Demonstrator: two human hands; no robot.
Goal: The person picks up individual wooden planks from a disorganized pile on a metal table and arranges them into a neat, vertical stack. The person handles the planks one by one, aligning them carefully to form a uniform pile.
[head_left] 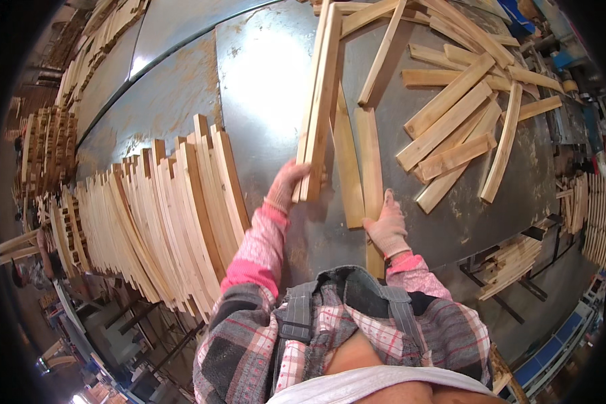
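In the head view, the left hand point(293, 180) has its grip closed around the near end of a pair of wooden strips point(320, 111), which slant away over the metal counter point(438, 236) and cover part of it. The right hand point(387, 229) touches a wooden plank point(369, 151); whether its grip is tight or merely resting cannot be told. Just left of that plank lies a darker board point(348, 175). A narrow slat point(382, 57) reaches the plank's far end, crowding it. Rightward, a loose heap of pieces point(448, 124) crisscrosses the counter. On the left stands a tight row of strips point(175, 209). Beyond are stacked wood point(50, 145) and, lower right, a rack of slats point(512, 266).
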